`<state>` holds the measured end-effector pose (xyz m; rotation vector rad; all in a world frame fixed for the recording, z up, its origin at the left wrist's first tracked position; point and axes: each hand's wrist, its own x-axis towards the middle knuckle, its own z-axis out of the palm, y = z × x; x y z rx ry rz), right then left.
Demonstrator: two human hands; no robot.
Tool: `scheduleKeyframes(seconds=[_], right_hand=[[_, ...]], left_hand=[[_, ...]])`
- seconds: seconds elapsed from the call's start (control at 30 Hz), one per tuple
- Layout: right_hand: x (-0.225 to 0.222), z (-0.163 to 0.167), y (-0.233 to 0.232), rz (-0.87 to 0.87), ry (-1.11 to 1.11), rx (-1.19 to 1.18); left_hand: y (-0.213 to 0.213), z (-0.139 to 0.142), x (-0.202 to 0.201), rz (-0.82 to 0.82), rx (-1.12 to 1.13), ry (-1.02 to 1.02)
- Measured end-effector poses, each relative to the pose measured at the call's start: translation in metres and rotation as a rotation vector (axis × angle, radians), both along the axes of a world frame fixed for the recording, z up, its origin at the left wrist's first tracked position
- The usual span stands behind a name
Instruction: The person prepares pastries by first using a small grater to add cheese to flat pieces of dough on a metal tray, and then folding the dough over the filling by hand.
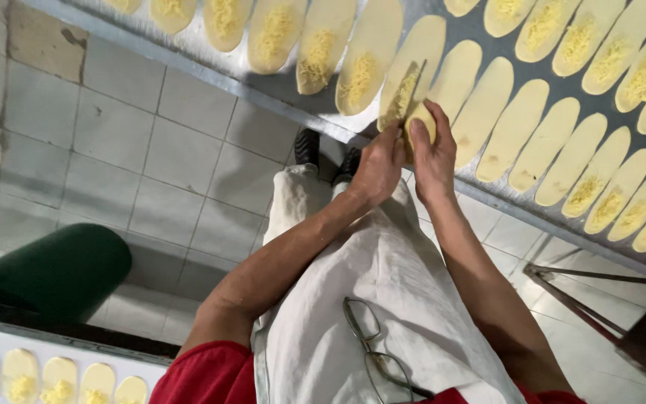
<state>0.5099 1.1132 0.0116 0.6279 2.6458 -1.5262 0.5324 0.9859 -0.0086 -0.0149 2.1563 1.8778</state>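
The folded dough piece [413, 105] was partly covered by the fingers of both hands, so its filling mostly could not be seen. The rows of dough ovals [540, 142] ran off the top and right edges. The tray [39, 352] at lower left was cut off by the bottom edge. The shoes [308, 146] were half hidden under the tabletop [263, 82].

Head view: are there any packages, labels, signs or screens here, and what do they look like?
None in view. Only dough ovals with grated filling on a metal table, one being folded by the left hand and right hand, and glasses on an apron.
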Motion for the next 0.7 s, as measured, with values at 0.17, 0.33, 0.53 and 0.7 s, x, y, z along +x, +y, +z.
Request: scheduleKeyframes(seconds=[0.17,0.33,0.53,0.7], right_hand=[[-0.008,0.002,-0.006,-0.225,-0.077,-0.221],[-0.009,-0.002,-0.003,-0.07,-0.02,-0.005],[-0.012,-0.011,-0.002,-0.047,-0.01,0.018],[-0.011,-0.011,-0.006,-0.071,-0.054,0.023]], left_hand=[[0.001,-0.004,0.005,-0.009,-0.013,0.125],[0.002,0.0,0.001,-0.01,0.053,0.031],[-0.002,0.008,-0.004,0.003,0.07,0.015],[-0.004,0.005,-0.004,-0.008,0.076,-0.036]])
